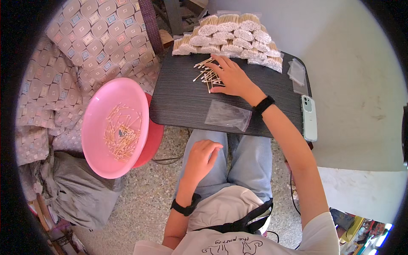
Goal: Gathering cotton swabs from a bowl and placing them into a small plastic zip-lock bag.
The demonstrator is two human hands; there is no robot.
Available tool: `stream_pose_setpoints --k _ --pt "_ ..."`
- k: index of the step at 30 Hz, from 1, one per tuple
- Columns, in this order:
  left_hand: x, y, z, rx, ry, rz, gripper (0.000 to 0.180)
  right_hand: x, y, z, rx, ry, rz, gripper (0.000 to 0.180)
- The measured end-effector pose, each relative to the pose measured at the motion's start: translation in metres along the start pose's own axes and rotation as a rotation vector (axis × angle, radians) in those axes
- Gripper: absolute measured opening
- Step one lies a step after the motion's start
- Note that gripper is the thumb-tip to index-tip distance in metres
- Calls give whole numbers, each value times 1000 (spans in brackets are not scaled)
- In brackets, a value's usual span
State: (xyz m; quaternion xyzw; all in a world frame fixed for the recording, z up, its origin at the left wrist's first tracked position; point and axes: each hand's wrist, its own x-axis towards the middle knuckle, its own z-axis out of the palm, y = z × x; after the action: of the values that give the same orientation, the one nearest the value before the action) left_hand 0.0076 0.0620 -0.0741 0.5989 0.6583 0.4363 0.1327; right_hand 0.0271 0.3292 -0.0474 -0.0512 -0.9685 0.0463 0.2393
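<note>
A loose pile of cotton swabs (pixel 208 77) lies on the dark wood-grain table (pixel 178 93). My right hand (pixel 231 77) reaches over the pile's right side with thumb and fingers spread, the fingertips at the swabs; part of the pile is hidden under the palm. Nearer the front edge lies a flat clear plastic bag (pixel 228 115). Above my lap, my left hand (pixel 201 156) hovers off the table, its fingers loosely bent and the thumb apart, with nothing visible in it. At the table's far side, filled bags of cotton swabs (pixel 227 36) are stacked in several rows.
Left of the table, a pink basin (pixel 94 136) holds many loose swabs and rests on a red stool (pixel 148 151). A phone (pixel 309 118) lies at the table's right edge, with clear bags (pixel 296 72) behind it. A patterned cushion (pixel 106 34) and a pale wall (pixel 352 85) flank the table.
</note>
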Motion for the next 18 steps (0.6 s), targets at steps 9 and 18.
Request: stream_pose_setpoints --k 9,18 --pt "-1 6 9 -12 -120 20 14 -2 28 20 30 -226 121 85" --pt "0 8 14 45 -164 49 13 12 22 44 -48 -23 -78 82"
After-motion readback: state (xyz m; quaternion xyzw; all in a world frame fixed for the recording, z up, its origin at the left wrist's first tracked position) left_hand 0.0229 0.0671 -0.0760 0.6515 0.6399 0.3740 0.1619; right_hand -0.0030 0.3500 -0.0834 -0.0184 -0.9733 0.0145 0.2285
